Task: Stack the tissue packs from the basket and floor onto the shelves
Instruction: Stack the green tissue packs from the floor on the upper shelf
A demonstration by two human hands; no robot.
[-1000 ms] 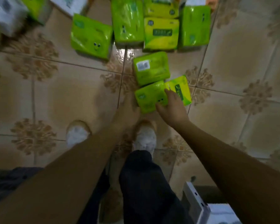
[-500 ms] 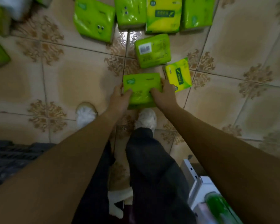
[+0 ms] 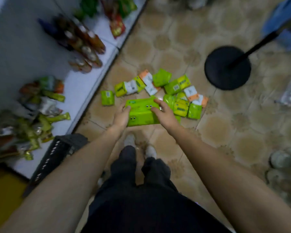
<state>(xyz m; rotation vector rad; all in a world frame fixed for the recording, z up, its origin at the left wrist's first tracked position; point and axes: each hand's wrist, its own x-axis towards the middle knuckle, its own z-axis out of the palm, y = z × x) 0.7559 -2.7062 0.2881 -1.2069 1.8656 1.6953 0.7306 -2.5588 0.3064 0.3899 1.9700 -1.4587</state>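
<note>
Currently the left hand (image 3: 121, 115) grips the left end of the green pack (image 3: 141, 113); the right hand (image 3: 165, 113) clasps its right end, fingers spread over the top. Pack is held between both palms. Loose packs (image 3: 176, 89) lie on the floor beyond the fingertips.

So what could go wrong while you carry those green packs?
The green packs are only squeezed between the left hand and right hand, so one might slip and drop. The pile of packs lies on the floor just ahead of the shoes; a step forward could squash them or cause a trip. The basket sits close on the left, easy to bump.
</note>
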